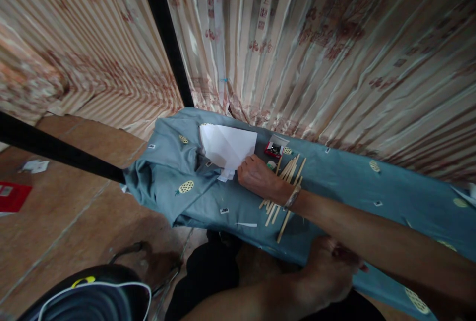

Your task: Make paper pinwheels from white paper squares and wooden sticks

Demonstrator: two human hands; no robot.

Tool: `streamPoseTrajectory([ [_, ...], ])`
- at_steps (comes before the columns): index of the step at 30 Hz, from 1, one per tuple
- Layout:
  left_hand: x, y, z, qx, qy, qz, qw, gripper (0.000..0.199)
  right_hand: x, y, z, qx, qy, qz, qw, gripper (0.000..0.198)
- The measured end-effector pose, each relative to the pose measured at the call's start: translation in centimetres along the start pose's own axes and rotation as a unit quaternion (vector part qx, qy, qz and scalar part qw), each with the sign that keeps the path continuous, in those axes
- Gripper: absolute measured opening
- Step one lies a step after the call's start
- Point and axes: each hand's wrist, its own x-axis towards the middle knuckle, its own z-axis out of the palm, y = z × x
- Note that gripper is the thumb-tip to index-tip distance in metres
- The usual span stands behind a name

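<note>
Your right hand, fingers curled, is at the near edge of a flat white sheet of paper, which lies towards eleven o'clock from it; whether it pinches the sheet, I cannot tell. From that hand, a small open red-and-white box sits at one o'clock and slim pale wooden sticks at four. Your left hand is at five o'clock, blurred, its grip unclear.

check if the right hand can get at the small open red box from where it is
Probably yes: the right hand is close to the small open red box, and nothing visible seems to block the way, though the hand is at the edge of the white paper now.
</note>
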Motion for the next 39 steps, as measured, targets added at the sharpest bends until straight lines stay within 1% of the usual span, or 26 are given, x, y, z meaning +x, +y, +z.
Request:
streamPoseTrajectory([
  [6, -0.4, 0.7, 0.3, -0.028, -0.002, -0.009, 1.0, 0.016, 0.3, 0.7, 0.0, -0.003, 0.008, -0.015, 1.0, 0.03],
  [13, -0.5, 1.4, 0.7, -0.04, 0.022, -0.045, 0.998, 0.019, -0.1, 2.3, 0.4, -0.005, 0.015, -0.022, 1.0, 0.027],
  [18, -0.5, 1.0, 0.4, -0.025, 0.006, -0.039, 0.999, 0.018, -0.8, 4.0, 0.9, 0.011, 0.028, -0.029, 0.999, 0.019],
  [23, -0.1, -0.1, 0.2, -0.015, -0.002, -0.027, 1.0, 0.017, -1.0, 4.2, 1.0, 0.012, 0.033, -0.032, 0.999, 0.02],
  [27, 0.3, -0.8, 0.1, -0.036, -0.01, -0.021, 0.999, 0.015, -0.6, 4.4, 0.4, -0.018, 0.034, -0.02, 0.999, 0.024],
  [30, 0.4, -0.9, -0.3, -0.028, -0.011, -0.012, 0.999, 0.016, -0.7, 5.0, -1.2, -0.054, 0.05, 0.0, 0.997, 0.025],
  [32, 0.4, -0.8, -0.6, -0.011, -0.017, 0.006, 1.0, 0.019, -1.7, 5.5, -2.7, -0.073, 0.078, 0.018, 0.994, 0.024],
  [34, 0.3, -0.5, -0.9, 0.0, -0.024, 0.027, 0.999, 0.019, -3.9, 5.9, -4.3, -0.089, 0.112, 0.045, 0.989, 0.022],
  [36, 0.2, 0.1, -1.3, 0.005, -0.014, 0.032, 0.999, 0.015, -7.4, 6.1, -5.4, -0.104, 0.146, 0.1, 0.979, 0.026],
  [37, 0.1, 0.5, -1.4, 0.011, -0.014, 0.032, 0.999, 0.017, -9.5, 6.1, -5.6, -0.102, 0.163, 0.135, 0.972, 0.028],
  [38, 0.1, 1.1, -1.6, 0.017, -0.005, 0.035, 0.999, 0.021, -11.8, 6.0, -5.8, -0.092, 0.195, 0.171, 0.962, 0.027],
  [39, 0.0, 1.6, -1.7, 0.02, -0.005, 0.047, 0.999, 0.028, -14.2, 5.9, -5.8, -0.076, 0.219, 0.205, 0.951, 0.024],
])
